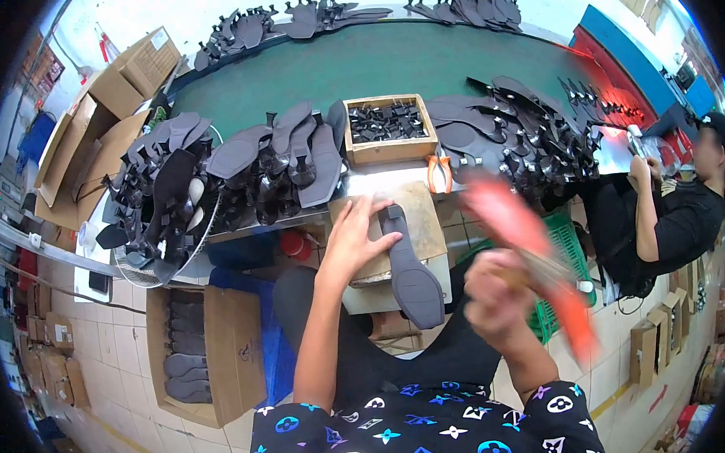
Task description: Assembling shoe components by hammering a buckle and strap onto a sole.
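Note:
My left hand [355, 239] steadies a dark grey shoe sole [414, 277], thumb on its side edge and fingertips by its heel end. That end lies on a tan block [414, 199], and the wide toe end reaches toward my lap. To the right, my right hand [499, 293] is closed around a mallet [514, 218], raised beside the sole. Motion smears the mallet; its two ends look red and its middle greyish. Beyond the block stands a wooden box [391, 151] of small black pieces. Orange-handled pliers [439, 173] lie at its right.
Piled heeled soles flank the box, at left [260, 158] and right [513, 136]. A wire basket [164, 274] of soles sits at the bench's left. On the floor are a carton [236, 356] of soles and a green crate [573, 252]. A co-worker [682, 218] sits at right.

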### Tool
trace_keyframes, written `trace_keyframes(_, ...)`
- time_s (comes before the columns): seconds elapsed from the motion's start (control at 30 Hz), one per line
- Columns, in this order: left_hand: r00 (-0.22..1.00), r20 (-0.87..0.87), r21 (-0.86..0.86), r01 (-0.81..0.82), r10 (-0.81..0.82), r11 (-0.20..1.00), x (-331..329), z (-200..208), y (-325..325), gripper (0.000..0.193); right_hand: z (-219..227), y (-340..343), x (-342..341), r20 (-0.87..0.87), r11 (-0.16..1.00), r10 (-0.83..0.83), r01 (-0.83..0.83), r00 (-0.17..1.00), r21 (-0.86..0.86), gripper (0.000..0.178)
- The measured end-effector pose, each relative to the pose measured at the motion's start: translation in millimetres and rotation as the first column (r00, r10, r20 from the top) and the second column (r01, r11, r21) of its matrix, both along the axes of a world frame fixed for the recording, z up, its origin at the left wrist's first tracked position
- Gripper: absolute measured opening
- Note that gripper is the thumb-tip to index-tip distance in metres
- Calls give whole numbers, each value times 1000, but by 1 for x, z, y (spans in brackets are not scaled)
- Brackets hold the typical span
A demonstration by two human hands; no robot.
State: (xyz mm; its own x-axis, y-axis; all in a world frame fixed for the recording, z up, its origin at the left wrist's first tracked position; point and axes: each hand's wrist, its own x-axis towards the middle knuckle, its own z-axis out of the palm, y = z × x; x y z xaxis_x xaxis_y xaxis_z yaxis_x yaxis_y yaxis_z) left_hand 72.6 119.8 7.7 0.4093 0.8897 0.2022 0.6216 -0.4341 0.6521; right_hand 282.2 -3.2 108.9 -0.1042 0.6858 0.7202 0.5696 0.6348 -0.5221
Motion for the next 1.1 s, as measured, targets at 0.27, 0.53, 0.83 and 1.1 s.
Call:
trace_keyframes(0.27,986,137,99,85,-98,991,0,-7,-24,29,-17,16,4,-63,957,-79,59,995,-284,24)
trace_keyframes(0.53,713,687,-350,495,-142,796,13,88,-116,20,-61,62,-4,482,973,10,103,876,-208,43)
trace_keyframes(0.83,642,767,-558,672,-8,487,-2,102,-135,30,-9,27,18,-232,631,534,-566,813,-530,26)
trace_keyframes(1.1,409,896,-401,913,-171,80,8,98,-128,28,42,14,28,-127,377,878,-829,462,-413,27)
